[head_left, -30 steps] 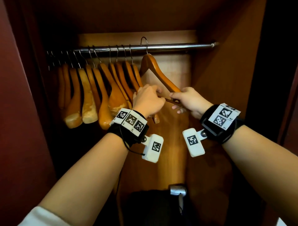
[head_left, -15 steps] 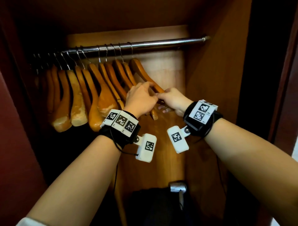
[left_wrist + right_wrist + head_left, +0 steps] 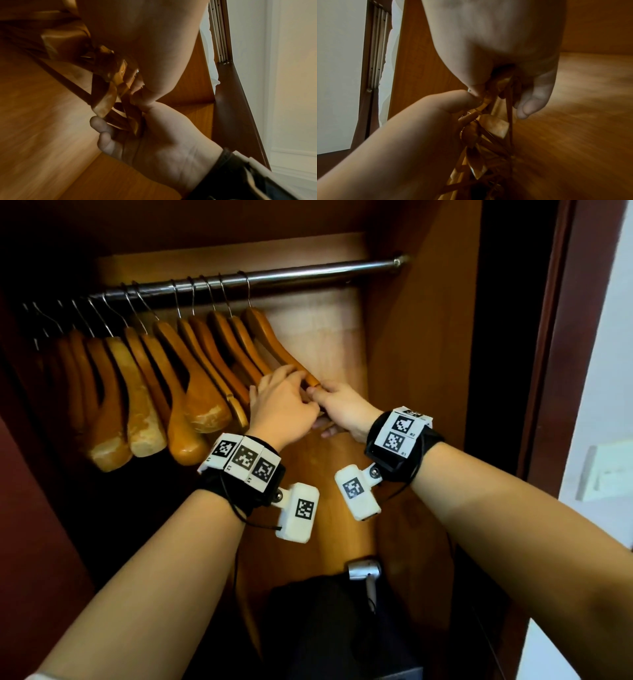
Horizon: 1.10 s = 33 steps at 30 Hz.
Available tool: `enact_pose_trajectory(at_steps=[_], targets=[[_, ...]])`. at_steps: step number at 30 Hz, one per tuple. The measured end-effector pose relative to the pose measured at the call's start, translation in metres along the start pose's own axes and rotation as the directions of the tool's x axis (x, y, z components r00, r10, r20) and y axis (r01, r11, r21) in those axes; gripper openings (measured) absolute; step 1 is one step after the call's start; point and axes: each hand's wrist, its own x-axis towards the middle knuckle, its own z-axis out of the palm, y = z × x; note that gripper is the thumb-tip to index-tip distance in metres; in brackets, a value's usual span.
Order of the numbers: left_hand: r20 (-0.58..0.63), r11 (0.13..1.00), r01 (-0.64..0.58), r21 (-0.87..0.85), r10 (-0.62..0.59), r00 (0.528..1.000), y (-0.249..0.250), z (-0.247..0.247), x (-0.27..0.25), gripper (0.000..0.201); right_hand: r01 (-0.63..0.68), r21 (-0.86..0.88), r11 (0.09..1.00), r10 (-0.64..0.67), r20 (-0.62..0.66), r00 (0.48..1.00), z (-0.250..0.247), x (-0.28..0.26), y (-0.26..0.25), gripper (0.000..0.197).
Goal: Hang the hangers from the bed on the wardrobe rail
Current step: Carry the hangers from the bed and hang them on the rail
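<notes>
Up close, both hands grip the rightmost hanger's lower end.

Left hand, right hand curled, touching

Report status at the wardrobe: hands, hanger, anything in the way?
Both hands, left hand and right hand, grip rightmost hanger at its lower end. Hook over rail. Neighbouring hangers crowd its left.

Dim, warm wardrobe interior; daylight from the right; wrist views blurred.
</notes>
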Motion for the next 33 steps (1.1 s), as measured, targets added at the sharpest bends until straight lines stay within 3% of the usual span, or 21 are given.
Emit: enact_pose_trajectory(at_steps=[11, 18, 26, 33], targets=[[0.114, 0.995, -0.079, -0.058, 0.085, 0.990, 0.011, -0.008, -0.051, 0.053, -0.131, 0.005, 0.991, 0.131, -0.108, 0.986, 0.003, -0.077, 0.005, 0.032], [0.277, 0.970, -0.106, -0.220, 0.166, 0.947, 0.043, 0.003, -0.109, 0.054, -0.221, -0.031, 0.975, 0.204, -0.284, 0.937, -0.011, -0.160, 0.016, 0.041], [0.404, 0.906, -0.110, -0.409, 0.288, 0.868, 0.100, 0.025, -0.168, 0.047, -0.349, 0.011, 0.937, 0.322, -0.411, 0.853, -0.049, -0.263, 0.029, 0.041], [0.485, 0.842, -0.133, -0.523, 0.423, 0.765, 0.186, 0.042, -0.224, 0.047, -0.415, 0.097, 0.905, 0.389, -0.586, 0.711, -0.094, -0.366, 0.034, 0.035]])
